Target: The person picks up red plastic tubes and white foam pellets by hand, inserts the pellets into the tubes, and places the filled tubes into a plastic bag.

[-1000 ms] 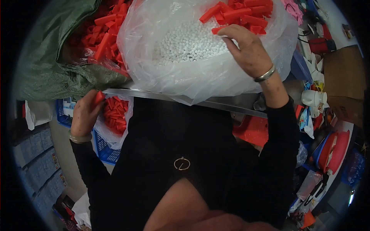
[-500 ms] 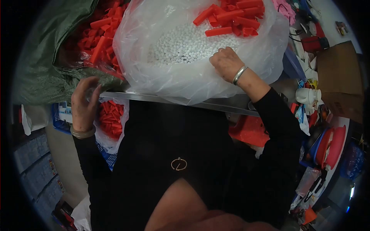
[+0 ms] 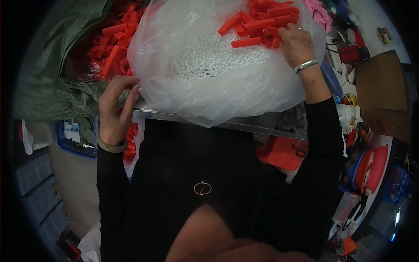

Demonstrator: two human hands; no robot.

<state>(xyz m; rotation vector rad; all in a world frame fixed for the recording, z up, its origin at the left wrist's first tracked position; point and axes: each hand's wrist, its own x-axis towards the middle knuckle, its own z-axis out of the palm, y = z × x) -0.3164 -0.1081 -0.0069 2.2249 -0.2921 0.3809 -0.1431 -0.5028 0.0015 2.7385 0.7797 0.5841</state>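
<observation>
A clear plastic bag [image 3: 257, 94] holds many small white balls [image 3: 205, 52], with a pile of red pieces [image 3: 259, 22] on top at the upper right. My right hand [image 3: 297, 45] is at the right side of that pile, its fingers bent against a red piece; whether they grip it is hard to make out. My left hand [image 3: 117, 107] is raised beside the left edge of the bag, thumb and fingers apart, with nothing seen between them. More red pieces [image 3: 114, 54] lie in a green sack [image 3: 41, 65] at the upper left.
The metal table edge [image 3: 244, 126] runs below the bag. Under it are a small bag of red pieces [image 3: 131, 150] at left and a red plastic item [image 3: 281, 153] at right. A cardboard box [image 3: 379, 83] and stacked round trays [image 3: 376, 168] stand at far right.
My right hand has moved up and right from the white balls to the red pile. My left hand has moved right and slightly up, closer to the clear bag.
</observation>
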